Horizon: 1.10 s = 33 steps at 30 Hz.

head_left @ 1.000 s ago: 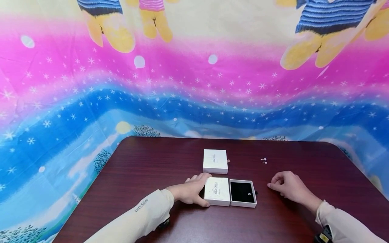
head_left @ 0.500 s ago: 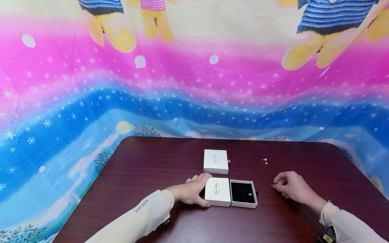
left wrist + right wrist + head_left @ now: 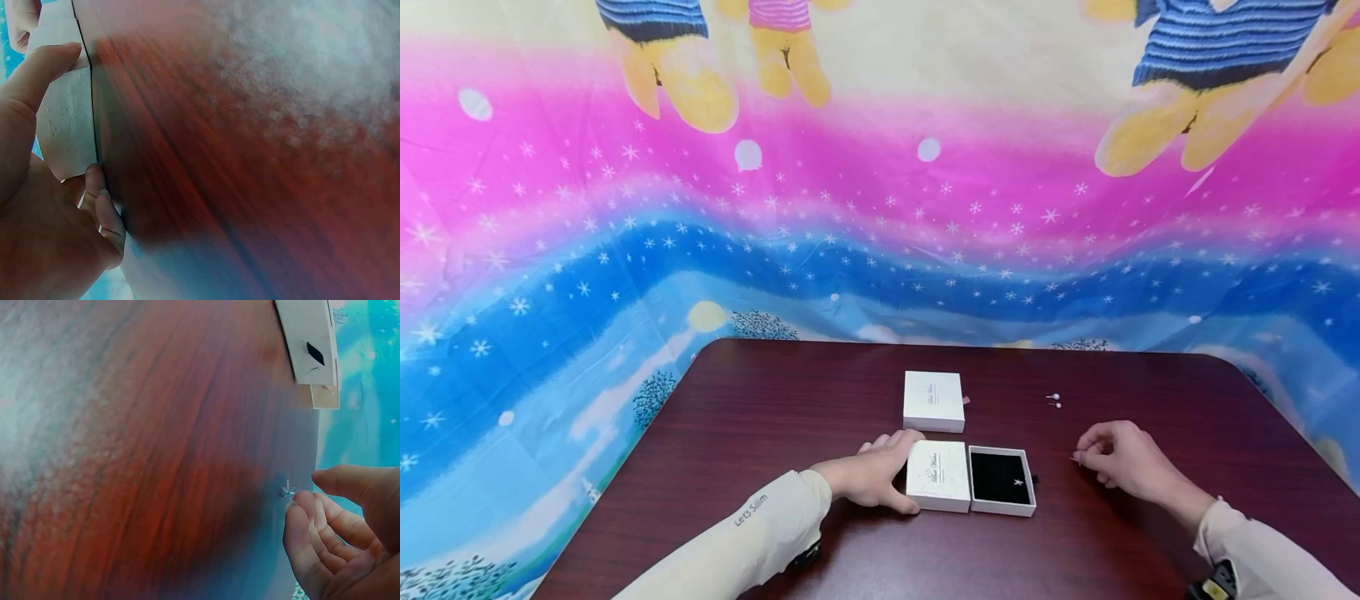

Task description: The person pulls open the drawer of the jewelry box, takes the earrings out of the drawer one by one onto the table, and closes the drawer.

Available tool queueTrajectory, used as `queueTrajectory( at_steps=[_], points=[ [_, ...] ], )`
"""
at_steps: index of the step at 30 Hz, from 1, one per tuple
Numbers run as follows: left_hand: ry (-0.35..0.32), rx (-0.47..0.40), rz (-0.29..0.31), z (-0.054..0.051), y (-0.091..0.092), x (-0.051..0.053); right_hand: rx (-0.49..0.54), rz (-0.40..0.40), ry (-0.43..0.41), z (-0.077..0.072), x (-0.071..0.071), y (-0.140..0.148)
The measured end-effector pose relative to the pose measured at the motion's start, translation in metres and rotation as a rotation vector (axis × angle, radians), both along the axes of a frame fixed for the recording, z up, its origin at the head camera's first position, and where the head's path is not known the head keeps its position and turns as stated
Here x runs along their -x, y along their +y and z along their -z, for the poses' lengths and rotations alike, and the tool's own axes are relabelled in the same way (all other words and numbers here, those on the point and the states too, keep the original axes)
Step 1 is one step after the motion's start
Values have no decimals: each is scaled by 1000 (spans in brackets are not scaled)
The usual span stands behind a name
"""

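One small silvery star-shaped piece (image 3: 287, 490) is showing at the fingertips of the right hand (image 3: 1123, 462), which is pinching it right of the open tray (image 3: 1002, 507). A similar star (image 3: 1018, 482) is lying on the tray's black insert (image 3: 992, 477). The left hand (image 3: 872, 479) is gripping the white box cover (image 3: 937, 477) beside it — the cover's script, like the closed box's (image 3: 932, 400), is apparently reading "Best Wishes". "Let's Slim" is seemingly running along the left sleeve (image 3: 751, 510). Two pearl-like studs (image 3: 1056, 397) are lying farther back on the table (image 3: 775, 400). Since a second ago, the right hand is sitting slightly farther from the tray — its piece now showing in the head view.
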<state>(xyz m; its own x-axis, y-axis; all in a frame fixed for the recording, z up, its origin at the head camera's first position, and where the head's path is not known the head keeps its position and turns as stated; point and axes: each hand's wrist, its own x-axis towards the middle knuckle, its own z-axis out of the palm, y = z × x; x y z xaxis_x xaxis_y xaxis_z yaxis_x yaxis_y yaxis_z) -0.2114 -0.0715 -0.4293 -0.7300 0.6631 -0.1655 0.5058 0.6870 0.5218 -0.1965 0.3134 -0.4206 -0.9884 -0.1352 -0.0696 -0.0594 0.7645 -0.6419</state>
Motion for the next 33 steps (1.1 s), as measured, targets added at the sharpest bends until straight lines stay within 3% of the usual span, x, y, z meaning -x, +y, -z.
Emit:
queueTrajectory(
  at_steps=[16, 33],
  points=[
    [18, 8, -3, 6, 0, 2, 41, -28, 18, -13, -5, -11],
    [29, 2, 3, 3, 0, 0, 46, -84, 65, -26, -11, -27]
  ],
)
